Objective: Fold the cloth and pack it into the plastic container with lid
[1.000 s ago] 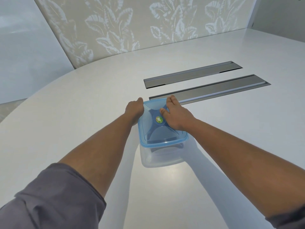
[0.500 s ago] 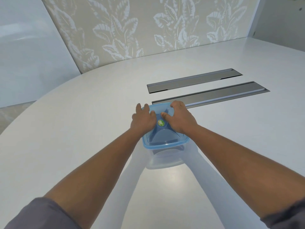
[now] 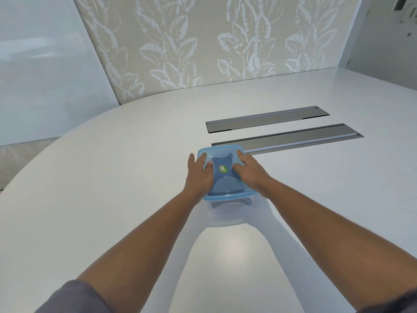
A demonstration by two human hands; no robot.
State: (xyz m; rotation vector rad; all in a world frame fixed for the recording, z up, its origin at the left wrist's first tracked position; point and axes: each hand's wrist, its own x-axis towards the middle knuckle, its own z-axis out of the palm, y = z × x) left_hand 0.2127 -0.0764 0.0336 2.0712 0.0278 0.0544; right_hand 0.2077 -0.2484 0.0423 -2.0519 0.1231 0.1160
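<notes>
A clear plastic container point(image 3: 226, 210) stands on the white table point(image 3: 112, 177), covered by a translucent blue lid point(image 3: 222, 154) with a green round sticker point(image 3: 223, 168). A dark blue folded cloth point(image 3: 222, 185) shows through the lid and wall. My left hand point(image 3: 199, 172) lies flat on the lid's left side, fingers stretched out, its thumb beside the sticker. On the lid's right side rests my right hand point(image 3: 249, 170), also flat, its thumb near the sticker. Neither hand curls around anything.
Two long grey metal cable slots point(image 3: 266, 119) point(image 3: 300, 137) are set into the table just behind the container. A leaf-patterned wall point(image 3: 203, 41) rises beyond the table's curved far edge.
My left hand has come off the container's far left corner and now lies flat on the lid. The right hand slid to the lid's right side. The camera tilted up a little.
</notes>
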